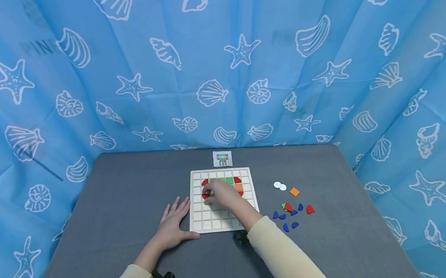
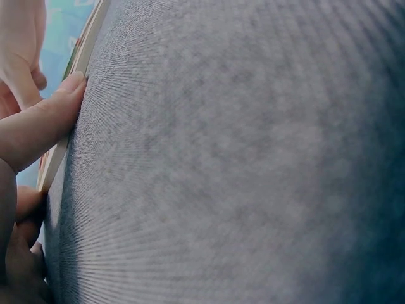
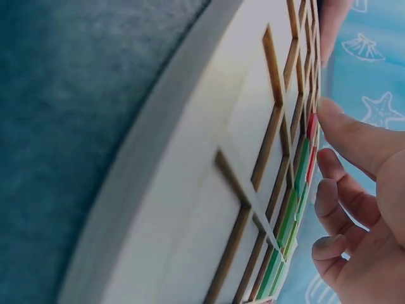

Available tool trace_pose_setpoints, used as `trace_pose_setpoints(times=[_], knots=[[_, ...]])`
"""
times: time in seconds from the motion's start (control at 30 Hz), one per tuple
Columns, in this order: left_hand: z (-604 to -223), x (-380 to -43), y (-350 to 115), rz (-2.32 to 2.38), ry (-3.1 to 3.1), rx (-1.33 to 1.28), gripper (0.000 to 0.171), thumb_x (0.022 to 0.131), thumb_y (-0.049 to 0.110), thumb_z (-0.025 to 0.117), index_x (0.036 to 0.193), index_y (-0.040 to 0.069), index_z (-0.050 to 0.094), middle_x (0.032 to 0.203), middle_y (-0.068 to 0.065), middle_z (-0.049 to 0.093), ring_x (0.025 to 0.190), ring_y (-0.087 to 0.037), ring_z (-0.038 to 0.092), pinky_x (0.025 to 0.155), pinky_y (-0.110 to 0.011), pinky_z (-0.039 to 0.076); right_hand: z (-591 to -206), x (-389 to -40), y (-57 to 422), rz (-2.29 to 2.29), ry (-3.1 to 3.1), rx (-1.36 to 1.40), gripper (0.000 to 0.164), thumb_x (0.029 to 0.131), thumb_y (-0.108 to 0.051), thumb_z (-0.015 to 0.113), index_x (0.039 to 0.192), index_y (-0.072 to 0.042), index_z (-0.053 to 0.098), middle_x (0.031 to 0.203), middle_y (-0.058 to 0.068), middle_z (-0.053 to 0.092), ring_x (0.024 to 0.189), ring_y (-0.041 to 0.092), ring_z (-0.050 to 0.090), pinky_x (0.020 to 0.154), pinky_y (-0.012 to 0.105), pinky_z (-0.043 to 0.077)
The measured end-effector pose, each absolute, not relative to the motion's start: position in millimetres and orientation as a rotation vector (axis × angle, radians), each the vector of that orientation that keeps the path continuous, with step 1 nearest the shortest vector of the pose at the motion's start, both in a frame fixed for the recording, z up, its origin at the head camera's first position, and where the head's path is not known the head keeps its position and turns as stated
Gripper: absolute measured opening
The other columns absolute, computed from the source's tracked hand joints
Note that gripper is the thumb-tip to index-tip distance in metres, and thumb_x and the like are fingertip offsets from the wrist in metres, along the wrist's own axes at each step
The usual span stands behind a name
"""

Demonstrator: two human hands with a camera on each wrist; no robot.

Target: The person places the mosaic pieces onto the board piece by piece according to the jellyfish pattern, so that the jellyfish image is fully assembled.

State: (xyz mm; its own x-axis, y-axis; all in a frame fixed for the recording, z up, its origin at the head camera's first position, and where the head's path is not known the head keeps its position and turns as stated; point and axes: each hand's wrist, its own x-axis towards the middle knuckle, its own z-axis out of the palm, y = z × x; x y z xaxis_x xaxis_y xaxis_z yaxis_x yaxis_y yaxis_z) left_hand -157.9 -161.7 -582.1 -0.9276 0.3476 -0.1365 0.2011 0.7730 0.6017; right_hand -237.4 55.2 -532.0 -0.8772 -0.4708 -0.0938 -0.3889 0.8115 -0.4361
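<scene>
A cream grid board [image 1: 203, 225] lies on the table, with red, green and orange pieces set in its upper rows. My left hand [image 1: 172, 226] rests beside its left edge, fingers spread. In the left wrist view, the left thumb [image 2: 54, 114] touches the board's side. My right hand [image 1: 225, 194] is over the upper middle of the board. Its thumb [image 3: 361, 136] comes down by a red piece [image 3: 311, 125], close to several green pieces [image 3: 300, 168]. The other fingers are bent above the board. I cannot tell whether a piece is pinched between the fingertips.
A small pattern card [image 1: 223, 158] lies behind the board. To the right are white discs [image 1: 277, 185], an orange square [image 1: 294, 191], red pieces [image 1: 310, 209] and several blue half-rounds [image 1: 286, 227]. A blue shell-print curtain [image 1: 215, 67] surrounds the grey table [image 1: 130, 185].
</scene>
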Motion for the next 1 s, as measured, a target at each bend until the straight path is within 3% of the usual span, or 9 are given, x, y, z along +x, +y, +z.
trace_pose_setpoints(times=[0.2, 0.6, 0.77, 1.0], knots=[[-582.0, -158.1, -161.5, 0.890, 2.720, 0.441, 0.120, 0.071, 0.072, 0.077, 0.162, 0.017, 0.022, 0.169, -0.001, 0.019, 0.158, -0.031, 0.002, 0.124, -0.057, 0.000, -522.4, -229.1, 67.0, -0.698, 2.819, -0.686, 0.028, 0.090, -0.025, 0.079, 0.116, -0.015, 0.076, 0.108, 0.001, 0.071, 0.102, 0.019, 0.066, 0.091, 0.037, 0.055], [-580.7, -158.4, -160.9, 0.910, 2.718, 0.424, 0.120, 0.071, 0.068, 0.079, 0.162, 0.014, 0.022, 0.170, -0.003, 0.018, 0.158, -0.033, 0.002, 0.124, -0.058, 0.000, -494.7, -214.3, 107.6, -0.866, 2.922, -0.702, 0.028, 0.091, -0.023, 0.077, 0.116, -0.011, 0.075, 0.106, 0.002, 0.070, 0.088, 0.017, 0.064, 0.075, 0.035, 0.054], [-579.3, -156.8, -161.5, 0.893, 2.738, 0.429, 0.121, 0.070, 0.067, 0.080, 0.161, 0.012, 0.023, 0.169, -0.005, 0.019, 0.158, -0.034, 0.003, 0.124, -0.058, 0.001, -492.2, -207.5, 128.2, -0.888, 2.974, -0.626, 0.028, 0.090, -0.022, 0.078, 0.115, -0.012, 0.076, 0.104, 0.002, 0.070, 0.082, 0.014, 0.059, 0.070, 0.033, 0.050], [-579.0, -156.2, -159.4, 0.882, 2.736, 0.417, 0.122, 0.069, 0.068, 0.080, 0.161, 0.013, 0.023, 0.169, -0.004, 0.019, 0.158, -0.032, 0.003, 0.125, -0.057, 0.000, -489.9, -195.8, 166.0, -0.950, 3.006, -0.468, 0.029, 0.088, -0.020, 0.080, 0.115, -0.012, 0.075, 0.105, 0.004, 0.069, 0.084, 0.018, 0.058, 0.068, 0.032, 0.049]])
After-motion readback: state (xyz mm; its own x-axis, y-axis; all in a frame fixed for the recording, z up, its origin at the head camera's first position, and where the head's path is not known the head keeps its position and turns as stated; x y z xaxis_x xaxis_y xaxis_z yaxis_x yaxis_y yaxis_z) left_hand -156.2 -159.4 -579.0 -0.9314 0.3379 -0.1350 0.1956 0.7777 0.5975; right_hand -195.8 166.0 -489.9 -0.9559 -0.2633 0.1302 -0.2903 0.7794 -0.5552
